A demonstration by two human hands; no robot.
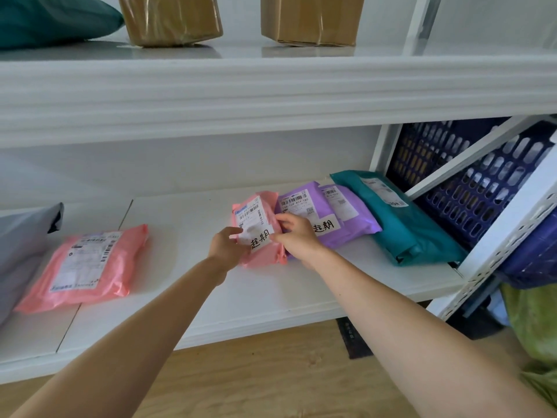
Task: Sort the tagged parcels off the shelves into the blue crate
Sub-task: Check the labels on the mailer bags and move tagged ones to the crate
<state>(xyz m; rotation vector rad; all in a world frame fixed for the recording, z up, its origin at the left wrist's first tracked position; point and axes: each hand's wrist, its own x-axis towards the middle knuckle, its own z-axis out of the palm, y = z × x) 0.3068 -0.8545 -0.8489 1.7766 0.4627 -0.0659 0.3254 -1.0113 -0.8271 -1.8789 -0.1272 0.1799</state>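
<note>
The left hand (pixel 227 244) and right hand (pixel 297 236) clamp the pink parcel (pixel 254 211) by its sides; the blue crate (pixel 452 200) lies to their right.

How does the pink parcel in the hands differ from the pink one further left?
The middle pink parcel is gripped by the left hand and right hand; the left pink parcel lies untouched. The middle one carries a handwritten tag; the left one shows none. The middle one looks smaller. Both are pink, with printed labels, on the lower shelf.
</note>
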